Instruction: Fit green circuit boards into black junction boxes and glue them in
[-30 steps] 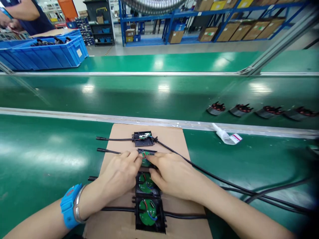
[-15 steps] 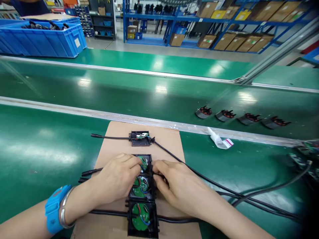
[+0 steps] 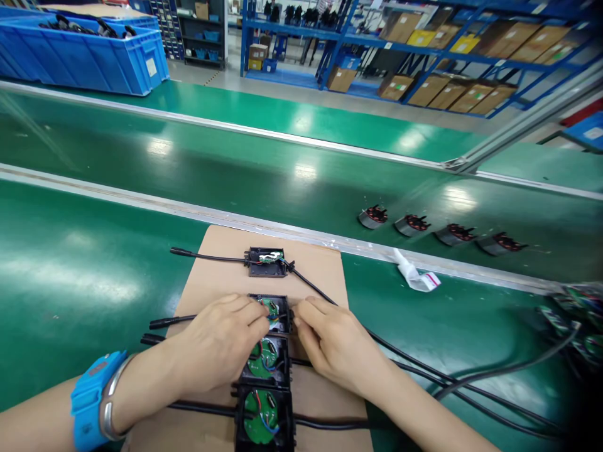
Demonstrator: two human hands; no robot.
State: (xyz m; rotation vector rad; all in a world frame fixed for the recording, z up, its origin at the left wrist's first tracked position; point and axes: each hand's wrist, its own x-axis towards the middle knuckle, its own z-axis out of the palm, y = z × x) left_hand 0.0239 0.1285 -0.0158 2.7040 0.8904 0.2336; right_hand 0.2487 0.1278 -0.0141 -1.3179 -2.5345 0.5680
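Note:
Three black plastic housings with green round circuit boards stand in a column on a cardboard sheet (image 3: pixel 325 270). My left hand (image 3: pixel 221 342) grips the left side of the top housing (image 3: pixel 279 321), fingertips curled over its board. At that housing's right edge, my right hand (image 3: pixel 336 342) pinches the black cable where it enters; the fingers hide the pinched part. Below are the middle housing (image 3: pixel 281 376) and the nearest housing (image 3: pixel 282 433), each showing red and blue wires. Farther back lies a smaller open black box (image 3: pixel 266 269) with a white-coated board and cables at both ends.
Black cables (image 3: pixel 452 381) run right toward a pile of circuit boards (image 3: pixel 586 314). A small plastic bag (image 3: pixel 417 276) lies by the metal rail (image 3: pixel 330 240). Several motor stators (image 3: pixel 412 224) stand beyond it. A blue crate (image 3: pixel 94 56) sits at the back left.
The camera view has tilted slightly. My right thumb and fingers have drawn closer together at the top housing's right edge; my left hand stays on the same housing.

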